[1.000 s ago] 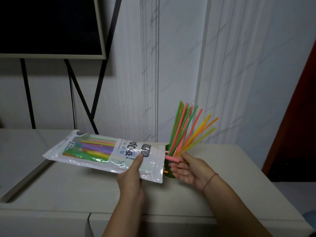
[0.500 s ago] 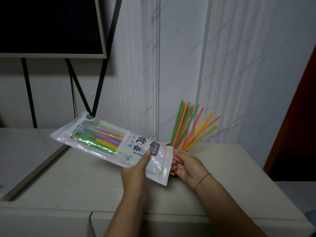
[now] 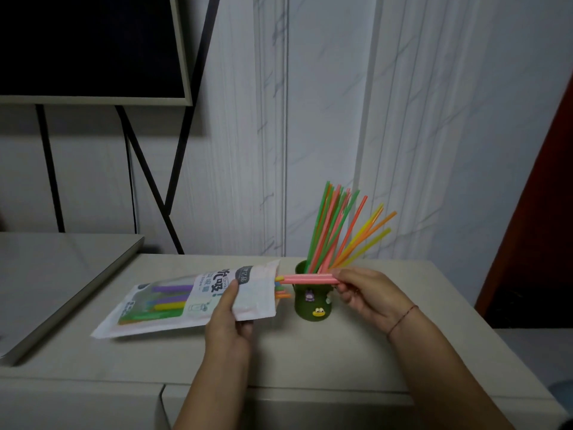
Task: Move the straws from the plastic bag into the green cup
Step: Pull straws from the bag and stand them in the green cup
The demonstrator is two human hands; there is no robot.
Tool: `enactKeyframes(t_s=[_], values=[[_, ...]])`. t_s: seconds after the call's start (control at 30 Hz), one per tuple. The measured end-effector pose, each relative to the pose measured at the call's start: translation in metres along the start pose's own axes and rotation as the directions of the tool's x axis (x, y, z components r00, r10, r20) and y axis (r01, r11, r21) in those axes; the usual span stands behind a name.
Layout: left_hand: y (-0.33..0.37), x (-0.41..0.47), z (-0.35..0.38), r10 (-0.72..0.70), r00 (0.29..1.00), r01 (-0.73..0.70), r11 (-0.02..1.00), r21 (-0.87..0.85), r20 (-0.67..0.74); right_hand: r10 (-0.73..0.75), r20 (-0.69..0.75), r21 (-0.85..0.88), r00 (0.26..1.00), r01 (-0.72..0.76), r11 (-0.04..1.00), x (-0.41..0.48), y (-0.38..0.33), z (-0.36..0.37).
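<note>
Two pink straws (image 3: 307,279), perhaps more, lie pinched level in the grip of the right hand (image 3: 369,293), half out of the plastic bag (image 3: 173,305). The left hand (image 3: 228,321) pinches that bag at nine o'clock of the green cup (image 3: 313,305), likely bracing against the pull.

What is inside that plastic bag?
The plastic bag shows purple, blue, yellow and green straws through its clear window; pink and orange ends poke out. Its printed label covers the rest, hiding their number.
</note>
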State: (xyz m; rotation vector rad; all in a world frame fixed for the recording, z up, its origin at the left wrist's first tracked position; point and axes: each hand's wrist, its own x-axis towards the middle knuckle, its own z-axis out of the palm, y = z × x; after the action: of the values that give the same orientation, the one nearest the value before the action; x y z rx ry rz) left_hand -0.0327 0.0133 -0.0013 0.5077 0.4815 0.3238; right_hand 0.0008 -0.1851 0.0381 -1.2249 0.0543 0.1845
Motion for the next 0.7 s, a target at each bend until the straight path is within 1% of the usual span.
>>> enactKeyframes(t_s=[0.13, 0.23, 0.37, 0.5, 0.63, 0.7], values=[[0.004, 0.004, -0.003, -0.006, 1.0, 0.005, 0.999, -0.049, -0.016, -0.022, -0.031, -0.03, 0.999, 0.021, 0.999, -0.003, -0.011, -0.014], [0.003, 0.004, -0.003, 0.0, 1.0, -0.001, 0.999, -0.034, -0.022, -0.011, -0.024, -0.038, 1.0, 0.01, 0.999, -0.004, -0.011, -0.016], [0.0, 0.002, -0.002, -0.009, 0.999, 0.009, 1.0, 0.003, -0.032, 0.009, -0.005, 0.012, 1.0, -0.009, 1.0, -0.003, -0.003, -0.007], [-0.004, 0.001, -0.001, 0.0, 0.999, 0.001, 1.0, 0.025, -0.032, 0.042, 0.036, 0.165, 0.998, -0.048, 0.985, -0.001, 0.007, 0.007], [-0.009, -0.003, 0.001, 0.001, 1.0, 0.0, 0.999, 0.042, -0.022, 0.07, 0.075, 0.347, 0.995, -0.092, 0.933, 0.001, 0.017, 0.023], [-0.01, -0.004, 0.002, -0.006, 1.0, 0.007, 0.999, 0.047, -0.026, 0.062, 0.077, 0.41, 0.995, -0.088, 0.908, 0.002, 0.02, 0.028]])
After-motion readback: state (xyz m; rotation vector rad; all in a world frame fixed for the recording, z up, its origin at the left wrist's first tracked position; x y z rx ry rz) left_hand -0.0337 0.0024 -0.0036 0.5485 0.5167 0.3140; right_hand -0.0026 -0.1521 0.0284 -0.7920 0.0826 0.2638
